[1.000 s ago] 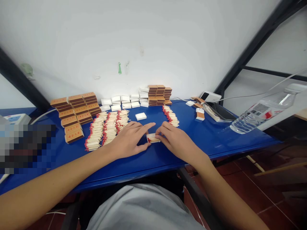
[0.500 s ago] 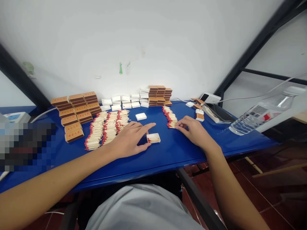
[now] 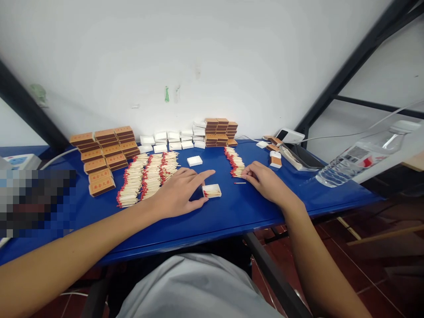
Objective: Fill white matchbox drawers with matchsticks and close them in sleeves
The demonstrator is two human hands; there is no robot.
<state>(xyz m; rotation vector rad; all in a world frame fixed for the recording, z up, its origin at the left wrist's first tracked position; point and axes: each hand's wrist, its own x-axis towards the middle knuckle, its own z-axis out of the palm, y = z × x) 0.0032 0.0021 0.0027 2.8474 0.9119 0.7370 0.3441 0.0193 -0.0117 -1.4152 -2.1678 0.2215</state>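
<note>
A small white matchbox tray (image 3: pixel 216 188) with some red-headed matches in it lies on the blue table. My left hand (image 3: pixel 182 192) rests at its left end, thumb and a finger closed on the tray's sides, index finger stretched out above. Farther right, my right hand (image 3: pixel 263 179) has thumb and fingertips pinched at the plain ends of the nearest matches in a column of matches (image 3: pixel 235 161), whose red heads point left. Just below that column, a single match (image 3: pixel 240 183) lies apart, its plain end near my right thumb.
Three columns of matches (image 3: pixel 152 174) lie left of my left hand. Stacked brown matchboxes (image 3: pixel 109 152) stand behind them, with more matchboxes (image 3: pixel 221 131) and white trays (image 3: pixel 167 139) along the wall. One white tray (image 3: pixel 194 160) lies alone. A water bottle (image 3: pixel 357 157) stands at the right.
One match now lies separate below the right column, beside my right fingertips. My left hand and the tray have stayed in place.
</note>
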